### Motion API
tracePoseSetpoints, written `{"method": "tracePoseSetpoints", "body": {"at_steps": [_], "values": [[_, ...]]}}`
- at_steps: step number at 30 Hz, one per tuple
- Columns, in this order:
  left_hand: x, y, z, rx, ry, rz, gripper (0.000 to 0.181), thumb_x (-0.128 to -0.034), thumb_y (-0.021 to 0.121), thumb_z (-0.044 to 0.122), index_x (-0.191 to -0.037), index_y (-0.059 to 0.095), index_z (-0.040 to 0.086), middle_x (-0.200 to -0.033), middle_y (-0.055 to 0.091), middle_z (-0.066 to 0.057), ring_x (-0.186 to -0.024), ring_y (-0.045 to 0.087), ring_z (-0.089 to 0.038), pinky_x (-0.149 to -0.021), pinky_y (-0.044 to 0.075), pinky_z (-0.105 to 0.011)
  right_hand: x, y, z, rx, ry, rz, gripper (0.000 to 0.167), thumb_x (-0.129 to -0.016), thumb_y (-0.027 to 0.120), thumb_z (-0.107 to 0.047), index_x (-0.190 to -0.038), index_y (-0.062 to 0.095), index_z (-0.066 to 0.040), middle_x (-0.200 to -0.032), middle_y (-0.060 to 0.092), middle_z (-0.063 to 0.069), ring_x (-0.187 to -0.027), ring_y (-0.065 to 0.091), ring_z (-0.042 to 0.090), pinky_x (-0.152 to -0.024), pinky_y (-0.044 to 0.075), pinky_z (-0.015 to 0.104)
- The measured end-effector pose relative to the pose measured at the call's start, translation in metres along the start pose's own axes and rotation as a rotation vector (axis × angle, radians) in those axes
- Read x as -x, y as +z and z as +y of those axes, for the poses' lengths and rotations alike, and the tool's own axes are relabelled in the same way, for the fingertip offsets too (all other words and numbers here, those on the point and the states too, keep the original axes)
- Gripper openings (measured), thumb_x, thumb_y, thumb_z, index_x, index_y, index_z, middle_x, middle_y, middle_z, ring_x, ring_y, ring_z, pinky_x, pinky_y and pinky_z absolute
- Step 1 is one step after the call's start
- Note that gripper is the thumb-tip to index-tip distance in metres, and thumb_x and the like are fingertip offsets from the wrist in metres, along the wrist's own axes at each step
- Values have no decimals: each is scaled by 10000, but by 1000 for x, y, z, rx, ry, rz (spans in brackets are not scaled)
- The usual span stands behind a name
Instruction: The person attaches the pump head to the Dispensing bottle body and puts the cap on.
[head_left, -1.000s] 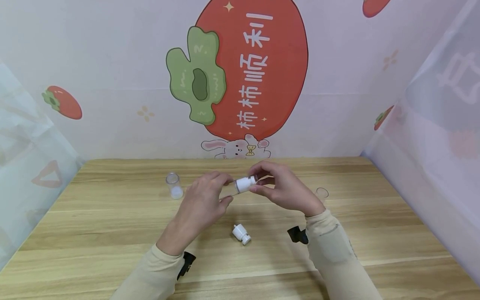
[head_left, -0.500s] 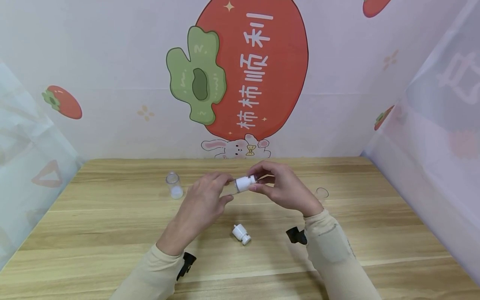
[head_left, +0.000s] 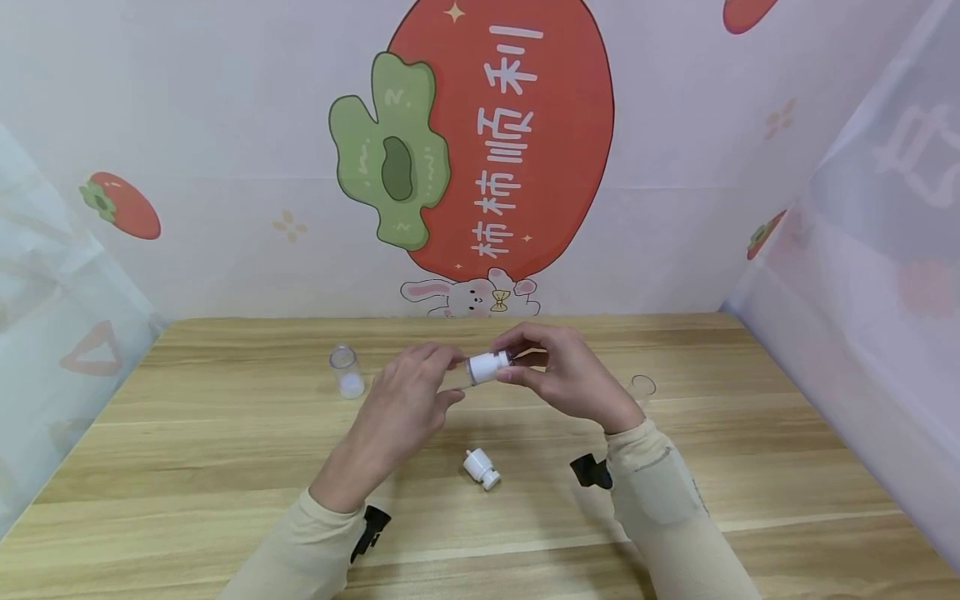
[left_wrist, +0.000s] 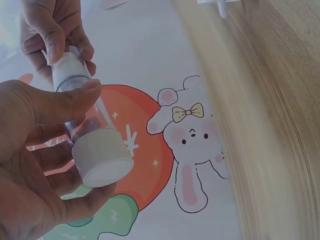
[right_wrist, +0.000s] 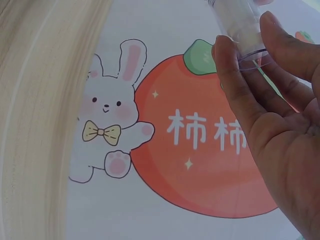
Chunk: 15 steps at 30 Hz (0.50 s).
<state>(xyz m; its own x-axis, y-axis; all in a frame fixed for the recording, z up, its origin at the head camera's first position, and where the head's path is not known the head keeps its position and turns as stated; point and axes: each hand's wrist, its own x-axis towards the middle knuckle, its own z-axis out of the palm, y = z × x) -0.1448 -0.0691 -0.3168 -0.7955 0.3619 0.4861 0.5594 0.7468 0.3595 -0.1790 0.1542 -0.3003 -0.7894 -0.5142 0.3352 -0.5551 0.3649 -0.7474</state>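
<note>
A small pump bottle (head_left: 486,367), with a clear body and white pump top, is held tilted above the middle of the table between both hands. My left hand (head_left: 408,402) grips its clear body; in the left wrist view the thumb lies across it, above its white base (left_wrist: 104,157). Thumb and fingers of my right hand (head_left: 566,379) pinch the top end, where the right wrist view shows a clear plastic rim (right_wrist: 252,56). A loose white pump head (head_left: 482,469) lies on the table, nearer me than the hands.
On the wooden table (head_left: 225,467), a clear bottle (head_left: 347,372) with a white bottom stands left of my left hand. A clear round-rimmed piece (head_left: 642,386), probably a cap, is beside my right wrist. A printed cloth (head_left: 225,125) hangs behind the table.
Both hands keep their hold on the pump bottle at nearly the same place. My right wrist has shifted slightly left. The loose items on the table have stayed put.
</note>
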Motion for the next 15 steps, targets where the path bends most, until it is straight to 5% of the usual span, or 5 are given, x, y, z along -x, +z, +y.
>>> {"method": "tracePoseSetpoints", "body": {"at_steps": [15], "values": [[0, -1, 0, 16, 5, 11, 375, -762, 870, 7, -1086, 683, 4, -1057, 710, -121, -990, 654, -315, -799, 557, -479, 0, 3, -5, 36, 6, 29, 272, -854, 799, -23, -1115, 720, -13, -1065, 713, 58, -936, 696, 192, -843, 581, 313]]}}
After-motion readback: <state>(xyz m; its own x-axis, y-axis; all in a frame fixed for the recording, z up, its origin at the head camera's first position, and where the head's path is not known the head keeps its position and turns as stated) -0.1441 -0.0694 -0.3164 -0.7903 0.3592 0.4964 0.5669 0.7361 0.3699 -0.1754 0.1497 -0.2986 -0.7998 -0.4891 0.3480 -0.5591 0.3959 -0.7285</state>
